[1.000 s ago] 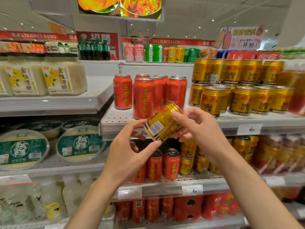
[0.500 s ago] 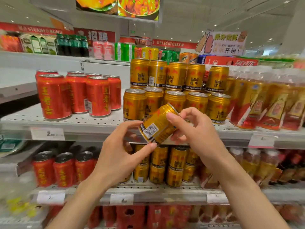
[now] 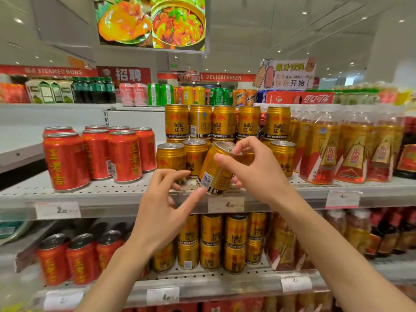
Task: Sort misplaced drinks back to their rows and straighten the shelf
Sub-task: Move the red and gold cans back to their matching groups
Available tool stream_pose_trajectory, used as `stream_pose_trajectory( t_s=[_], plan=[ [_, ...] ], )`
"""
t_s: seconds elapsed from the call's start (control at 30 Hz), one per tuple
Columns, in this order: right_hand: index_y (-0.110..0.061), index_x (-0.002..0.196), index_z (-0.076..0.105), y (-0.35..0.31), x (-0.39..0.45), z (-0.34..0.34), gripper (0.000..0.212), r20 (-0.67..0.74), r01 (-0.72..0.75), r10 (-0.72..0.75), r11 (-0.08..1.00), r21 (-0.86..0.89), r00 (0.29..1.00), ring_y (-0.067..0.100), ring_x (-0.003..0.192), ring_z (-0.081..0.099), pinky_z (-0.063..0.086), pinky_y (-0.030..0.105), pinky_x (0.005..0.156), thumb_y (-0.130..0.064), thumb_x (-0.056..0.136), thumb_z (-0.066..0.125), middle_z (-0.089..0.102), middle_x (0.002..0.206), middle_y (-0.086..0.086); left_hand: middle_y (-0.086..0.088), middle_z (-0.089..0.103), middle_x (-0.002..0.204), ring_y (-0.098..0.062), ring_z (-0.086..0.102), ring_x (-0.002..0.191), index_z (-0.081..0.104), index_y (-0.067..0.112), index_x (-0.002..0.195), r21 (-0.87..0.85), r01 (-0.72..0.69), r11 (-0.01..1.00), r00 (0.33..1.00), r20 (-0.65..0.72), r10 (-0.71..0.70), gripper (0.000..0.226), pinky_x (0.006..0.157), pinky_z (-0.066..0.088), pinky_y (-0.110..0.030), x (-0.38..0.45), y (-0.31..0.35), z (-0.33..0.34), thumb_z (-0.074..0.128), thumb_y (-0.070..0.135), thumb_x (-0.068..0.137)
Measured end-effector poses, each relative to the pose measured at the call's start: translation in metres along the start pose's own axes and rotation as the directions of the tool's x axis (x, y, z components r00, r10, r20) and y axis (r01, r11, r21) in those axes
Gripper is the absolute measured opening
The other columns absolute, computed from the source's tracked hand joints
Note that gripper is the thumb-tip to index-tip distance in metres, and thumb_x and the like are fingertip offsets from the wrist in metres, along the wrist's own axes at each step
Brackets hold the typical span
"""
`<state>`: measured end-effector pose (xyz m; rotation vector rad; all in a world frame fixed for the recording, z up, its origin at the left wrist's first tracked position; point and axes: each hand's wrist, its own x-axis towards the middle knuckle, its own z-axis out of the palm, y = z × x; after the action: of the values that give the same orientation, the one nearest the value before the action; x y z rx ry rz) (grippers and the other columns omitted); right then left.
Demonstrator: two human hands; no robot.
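We hold a gold can [image 3: 215,168] tilted at the front edge of the middle shelf [image 3: 135,194], its top leaning right and its base just above the shelf lip, directly in front of the gold row [image 3: 193,154] where it seems to belong. Our right hand [image 3: 256,170] is clamped on the can, thumb on the near side and fingers curled over the top and far side. Our left hand [image 3: 164,212] is spread apart, fingers loose, with the thumb tip touching the can's lower edge beside the barcode, steadying more than gripping. To the left on the same shelf, the red cans [image 3: 94,154] stand upright in a tidy cluster, with no gold can showing among them. To the right, shrink-wrapped bottle packs [image 3: 351,149] fill the rest of the shelf. We judge the sorting of this can nearly complete: it has reached its row but is not yet set down or stood upright. Left to do, as far as we can see, is seating it in the front line and squaring the labels, several of which face different ways; the lower shelf [image 3: 202,284] looks orderly, though blur hides detail.
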<state>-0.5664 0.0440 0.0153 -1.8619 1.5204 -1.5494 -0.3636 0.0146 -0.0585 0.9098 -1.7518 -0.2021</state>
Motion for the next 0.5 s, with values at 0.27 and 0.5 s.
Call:
stream_pose_trajectory(
  t_s=[0.27,0.5],
  plan=[
    [-0.029,0.1,0.051,0.001,0.02,0.03,0.039,0.013,0.133,-0.135,0.943,-0.306,0.991,0.008,0.092,0.058,0.053,0.029,0.077,-0.059,0.084,0.07,0.056,0.107,-0.014,0.008,0.041,0.128,-0.01,0.05,0.119,0.048,0.029,0.133,0.14,0.104,0.985,0.98,-0.182,-0.078,0.056,0.093,0.054,-0.042,0.012,-0.016,-0.009,0.075,0.038,0.085],
    [-0.028,0.104,0.048,0.01,0.032,0.045,0.039,-0.045,0.19,-0.232,0.879,-0.437,0.972,0.01,0.08,0.06,0.055,0.03,0.07,-0.06,0.089,0.064,0.05,0.112,-0.007,0.007,0.052,0.139,0.002,0.043,0.112,0.036,0.033,0.143,0.161,0.114,0.98,0.987,-0.13,-0.094,0.065,0.089,0.038,-0.026,0.019,-0.016,-0.009,0.072,0.035,0.089]
  ],
)
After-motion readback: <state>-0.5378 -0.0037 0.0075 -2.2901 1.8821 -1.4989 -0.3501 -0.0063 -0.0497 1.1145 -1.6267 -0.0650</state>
